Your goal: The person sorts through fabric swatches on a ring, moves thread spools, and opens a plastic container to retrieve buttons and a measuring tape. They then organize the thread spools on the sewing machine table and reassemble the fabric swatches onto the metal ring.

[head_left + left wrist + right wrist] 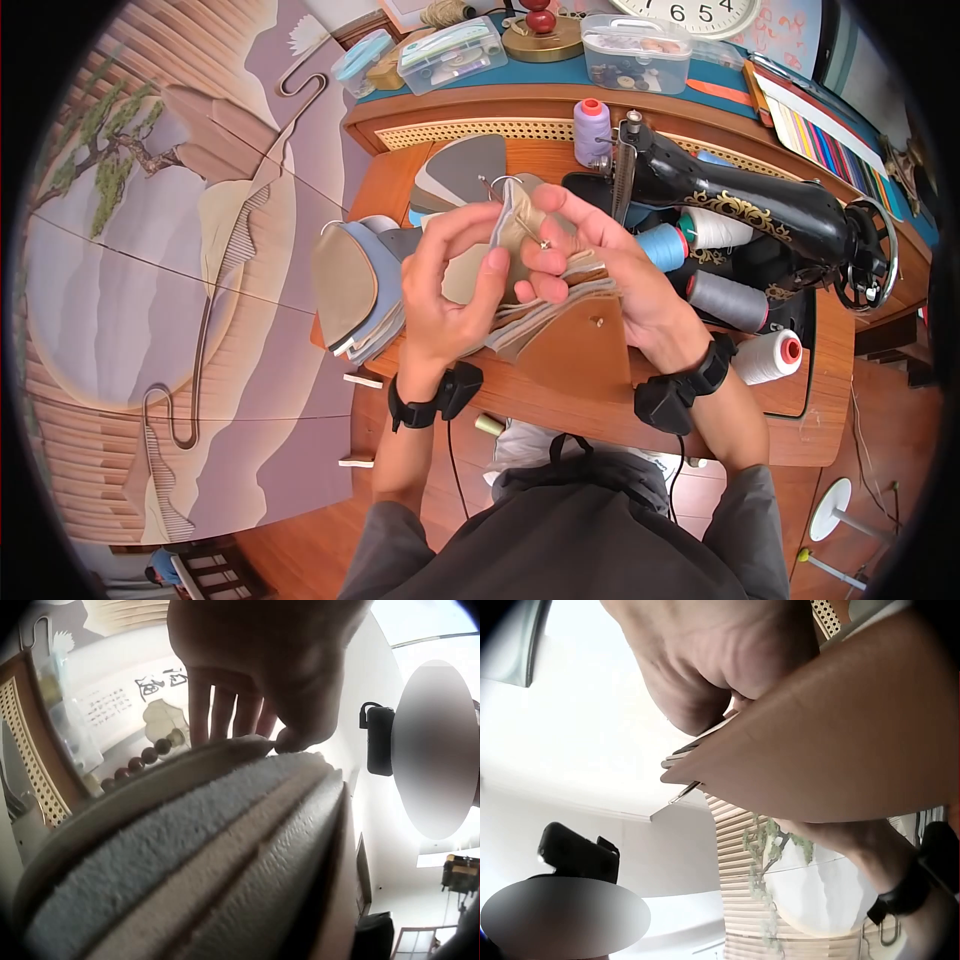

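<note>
Both hands are raised over the table around a fanned bunch of leather swatches [570, 345], brown on the near side, with grey and beige layers behind. My left hand [440, 290] pinches the swatches' narrow end between thumb and fingers; in the left wrist view the layers' edges [187, 817] spread out below it. On the other side, my right hand [630, 260] grips the bunch with curled fingers. A thin metal piece with a small ball end [543, 245] shows between the hands, and its tip [682, 793] juts past the brown leather in the right wrist view.
Another swatch stack [345, 275] lies at the table's left. A black sewing machine [740, 190] stands at right, among thread cones, including a blue cone [662, 247] and a white cone [768, 357]. Clear plastic boxes [455, 55] line the back shelf.
</note>
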A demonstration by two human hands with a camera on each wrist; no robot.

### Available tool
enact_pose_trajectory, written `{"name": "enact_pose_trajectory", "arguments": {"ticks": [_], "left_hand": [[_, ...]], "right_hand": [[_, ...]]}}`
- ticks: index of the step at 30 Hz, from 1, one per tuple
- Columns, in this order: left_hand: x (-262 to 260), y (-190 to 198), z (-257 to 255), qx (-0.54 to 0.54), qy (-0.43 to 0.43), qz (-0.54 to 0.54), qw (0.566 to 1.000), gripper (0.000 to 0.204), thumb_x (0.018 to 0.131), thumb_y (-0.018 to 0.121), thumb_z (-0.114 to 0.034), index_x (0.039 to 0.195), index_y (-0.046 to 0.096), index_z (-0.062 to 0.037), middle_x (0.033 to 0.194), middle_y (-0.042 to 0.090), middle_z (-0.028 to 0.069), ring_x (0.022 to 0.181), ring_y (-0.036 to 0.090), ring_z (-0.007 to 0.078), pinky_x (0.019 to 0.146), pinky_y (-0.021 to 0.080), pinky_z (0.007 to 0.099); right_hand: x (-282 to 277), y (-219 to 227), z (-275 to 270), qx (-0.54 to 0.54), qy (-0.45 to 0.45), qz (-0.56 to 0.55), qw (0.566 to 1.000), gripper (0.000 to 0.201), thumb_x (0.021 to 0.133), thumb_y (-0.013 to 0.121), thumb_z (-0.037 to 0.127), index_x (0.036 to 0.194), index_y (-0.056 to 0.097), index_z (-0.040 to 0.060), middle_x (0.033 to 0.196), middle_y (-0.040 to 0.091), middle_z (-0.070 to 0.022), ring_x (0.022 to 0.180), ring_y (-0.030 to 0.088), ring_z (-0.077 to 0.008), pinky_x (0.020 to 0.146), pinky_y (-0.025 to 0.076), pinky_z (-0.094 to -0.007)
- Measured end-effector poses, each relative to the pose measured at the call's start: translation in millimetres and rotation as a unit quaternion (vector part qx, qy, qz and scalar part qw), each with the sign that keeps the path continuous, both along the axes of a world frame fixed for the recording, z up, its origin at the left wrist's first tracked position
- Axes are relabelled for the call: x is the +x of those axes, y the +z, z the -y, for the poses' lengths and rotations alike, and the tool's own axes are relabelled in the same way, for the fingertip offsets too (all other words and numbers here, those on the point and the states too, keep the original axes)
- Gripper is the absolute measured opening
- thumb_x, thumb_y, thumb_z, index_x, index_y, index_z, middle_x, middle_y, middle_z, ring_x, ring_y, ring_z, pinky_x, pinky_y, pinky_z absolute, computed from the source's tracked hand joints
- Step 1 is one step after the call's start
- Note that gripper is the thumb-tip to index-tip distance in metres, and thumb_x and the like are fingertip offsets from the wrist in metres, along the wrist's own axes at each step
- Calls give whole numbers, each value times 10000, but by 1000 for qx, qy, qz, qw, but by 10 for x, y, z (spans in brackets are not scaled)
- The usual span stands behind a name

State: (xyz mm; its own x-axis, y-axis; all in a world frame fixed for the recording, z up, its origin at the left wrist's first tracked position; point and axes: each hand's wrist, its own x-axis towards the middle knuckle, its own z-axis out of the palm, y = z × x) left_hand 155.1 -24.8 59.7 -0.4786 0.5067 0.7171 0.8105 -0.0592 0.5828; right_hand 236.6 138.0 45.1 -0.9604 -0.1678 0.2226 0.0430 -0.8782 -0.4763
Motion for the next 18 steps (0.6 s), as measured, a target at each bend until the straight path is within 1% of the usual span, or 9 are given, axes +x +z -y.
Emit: {"name": "enact_pose_trajectory", "arguments": {"ticks": [1,2,4,5,7,10,11,13,18], "left_hand": [[17,-22,-3,15,-7,88,996,300,857,656,-28,1154,650,16,1100,710,142,949,700,241,813,550,340],[5,-23,-4,15,-7,88,996,300,857,656,-28,1154,650,16,1100,710,142,949,700,241,813,550,340],[-33,-17,-8,9,-122,149,981,412,870,697,-135,1249,600,-7,1260,628,159,1090,648,243,877,530,368],[-35,-21,-3,9,-123,150,981,412,870,697,-135,1249,600,-7,1260,628,159,1090,648,243,877,530,368],[-28,-28,13,-21,-183,112,976,622,803,808,-235,1323,541,-23,1390,510,174,1253,544,283,965,487,408],[136,-24,-18,-48,-171,83,981,872,694,907,-257,1405,450,-41,1427,464,173,1333,462,296,1033,443,440],[147,-66,-33,-48,-171,83,981,872,694,907,-257,1405,450,-41,1427,464,173,1333,462,296,1033,443,440],[149,-176,-43,-41,-116,48,991,978,642,939,-202,1442,397,-48,1438,446,180,1349,441,314,1049,436,443],[198,-263,-46,-49,-52,47,996,950,655,924,-108,1425,371,-40,1401,475,158,1274,512,276,1035,449,408]], "right_hand": [[-18,-10,-7,-2,-13,-2,1000,360,955,619,91,1273,453,67,902,596,-54,755,651,-169,880,580,-369],[-29,-15,-13,-4,-25,-5,1000,335,973,643,154,1218,425,86,905,619,-60,800,679,-186,859,588,-351],[-32,-10,-23,-5,-25,4,1000,318,976,640,148,1195,415,95,906,618,-64,821,688,-199,833,591,-340],[-32,-9,-31,-7,-24,14,1000,304,978,637,142,1172,406,104,907,617,-68,843,697,-211,806,594,-329],[-35,-10,-46,12,-40,-2,999,290,984,629,144,1169,409,106,903,625,-74,856,700,-213,781,590,-320],[-40,-8,-51,42,-80,-16,996,254,996,613,149,1150,416,105,897,649,-89,868,701,-205,747,579,-302],[-47,-4,-42,53,-102,-14,993,233,1002,606,152,1133,420,103,894,665,-99,868,700,-194,737,572,-294],[-46,26,-8,94,-127,-11,987,205,1003,604,149,1129,452,93,894,678,-106,871,697,-179,734,567,-289],[56,215,-12,209,-196,-9,958,193,1001,612,166,1151,555,58,913,704,-101,892,686,-142,756,553,-265]]}}
